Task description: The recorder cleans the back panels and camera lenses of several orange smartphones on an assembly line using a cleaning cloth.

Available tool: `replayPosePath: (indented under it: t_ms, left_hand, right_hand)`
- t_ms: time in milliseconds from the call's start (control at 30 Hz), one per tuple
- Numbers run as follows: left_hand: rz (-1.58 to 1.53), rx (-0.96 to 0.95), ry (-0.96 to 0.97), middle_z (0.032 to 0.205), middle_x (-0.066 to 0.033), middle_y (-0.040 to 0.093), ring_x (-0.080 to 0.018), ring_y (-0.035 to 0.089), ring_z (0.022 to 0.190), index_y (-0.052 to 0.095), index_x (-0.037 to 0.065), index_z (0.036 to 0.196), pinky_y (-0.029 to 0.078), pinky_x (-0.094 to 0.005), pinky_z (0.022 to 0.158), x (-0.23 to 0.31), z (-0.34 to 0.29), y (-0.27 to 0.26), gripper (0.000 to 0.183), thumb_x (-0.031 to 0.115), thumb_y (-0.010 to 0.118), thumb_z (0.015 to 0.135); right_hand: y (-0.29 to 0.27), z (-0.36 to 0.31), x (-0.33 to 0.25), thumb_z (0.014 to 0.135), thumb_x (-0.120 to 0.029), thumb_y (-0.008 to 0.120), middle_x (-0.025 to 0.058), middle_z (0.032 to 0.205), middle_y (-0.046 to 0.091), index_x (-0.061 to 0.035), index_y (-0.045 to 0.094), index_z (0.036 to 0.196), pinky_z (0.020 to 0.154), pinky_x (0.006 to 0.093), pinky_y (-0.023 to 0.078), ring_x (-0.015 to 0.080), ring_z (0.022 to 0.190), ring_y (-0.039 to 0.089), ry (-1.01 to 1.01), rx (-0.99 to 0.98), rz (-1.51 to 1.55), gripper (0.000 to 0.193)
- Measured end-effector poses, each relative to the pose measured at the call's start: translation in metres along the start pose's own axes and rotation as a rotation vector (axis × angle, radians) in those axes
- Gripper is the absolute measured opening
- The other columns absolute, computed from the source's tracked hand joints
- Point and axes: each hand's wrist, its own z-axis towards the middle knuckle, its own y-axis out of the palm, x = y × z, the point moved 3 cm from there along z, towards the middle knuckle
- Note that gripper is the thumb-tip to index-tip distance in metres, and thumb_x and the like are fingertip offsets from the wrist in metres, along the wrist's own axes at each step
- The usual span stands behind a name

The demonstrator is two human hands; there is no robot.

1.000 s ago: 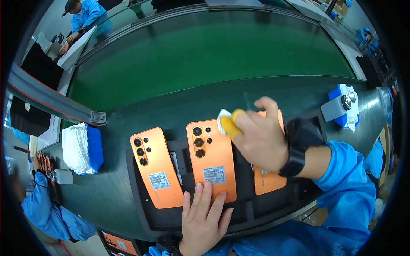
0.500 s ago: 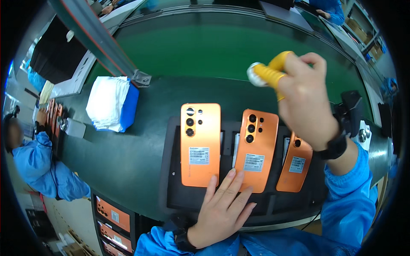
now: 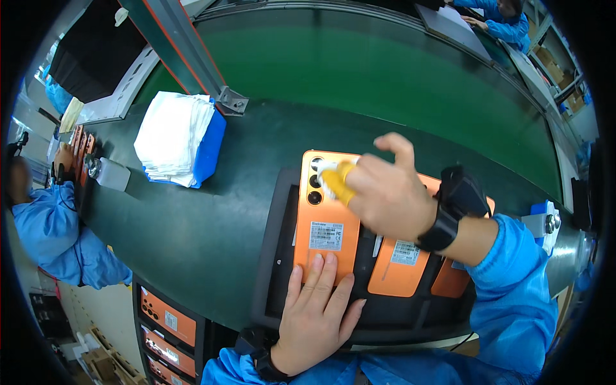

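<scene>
Three orange phones lie back side up on a black tray: a left phone, a middle phone and a right phone. Yellow finger cots cover fingertips of my right hand, which is closed on a crumpled white wipe. The wipe is at the left phone's camera lenses, partly covering them. Fingers stretched out, my left hand rests on the lower end of the same phone. My right hand and arm hide the upper parts of the other two phones.
A blue bin with stacked white wipes stands left on the green table. Beyond it a metal post rises. A dispenser bottle stands near a co-worker. More phones lie in a rack at lower left.
My right hand has come down and left, bringing the wipe onto the left phone's cameras. My left hand has shifted from between two phones onto the left one. The view has shifted.
</scene>
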Motion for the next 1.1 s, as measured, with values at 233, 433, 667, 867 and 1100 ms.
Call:
replayPosePath:
  t_ms: [233,433,667,867,1100]
  left_hand:
    - [-0.002,0.005,0.004,0.134,-0.0256,0.052,-0.0377,0.048,0.128,0.068,0.005,0.109,0.03,-0.0493,0.109,0.001,0.003,0.0,0.04,0.026,0.075,0.076]
    - [0.042,0.004,0.005,0.132,-0.0255,0.054,-0.0373,0.052,0.124,0.068,0.006,0.109,0.035,-0.0496,0.106,0.001,0.006,-0.002,0.036,0.03,0.069,0.082]
    - [-0.029,0.028,0.005,0.132,-0.025,0.054,-0.0361,0.052,0.125,0.068,0.007,0.109,0.036,-0.0487,0.106,-0.001,0.004,0.0,0.035,0.03,0.07,0.082]
    - [-0.035,0.013,-0.011,0.132,-0.0237,0.054,-0.0354,0.052,0.125,0.068,0.007,0.109,0.036,-0.048,0.106,-0.001,0.004,0.0,0.036,0.03,0.07,0.082]
    - [-0.047,0.02,-0.018,0.132,-0.0222,0.055,-0.0343,0.053,0.124,0.069,0.007,0.108,0.036,-0.0477,0.106,-0.002,0.005,-0.003,0.035,0.03,0.071,0.082]
  right_hand:
    - [0.009,0.008,-0.004,0.064,-0.015,0.063,-0.0026,0.076,0.047,-0.0159,0.064,0.06,0.096,0.046,0.036,0.0134,0.074,0.052,-0.097,0.069,-0.021,0.005]
    - [0.009,0.022,0.026,0.068,-0.013,0.064,-0.003,0.076,0.05,-0.0159,0.062,0.056,0.096,0.0459,0.033,0.0133,0.076,0.054,0.14,-0.003,-0.167,0.012]
    - [0.006,0.015,0.017,0.067,-0.014,0.064,-0.0027,0.074,0.049,-0.0146,0.063,0.057,0.094,0.047,0.035,0.0138,0.073,0.053,0.033,-0.02,-0.109,0.01]
    - [0.001,0.02,-0.002,0.062,-0.015,0.065,-0.003,0.076,0.046,-0.0138,0.064,0.057,0.093,0.0461,0.036,0.0133,0.073,0.051,-0.061,-0.06,0.01,0.005]
    - [0.001,0.002,-0.022,0.059,-0.013,0.065,-0.0015,0.08,0.049,-0.0116,0.063,0.06,0.093,0.0419,0.035,0.0143,0.076,0.052,0.005,-0.035,-0.049,0.002]
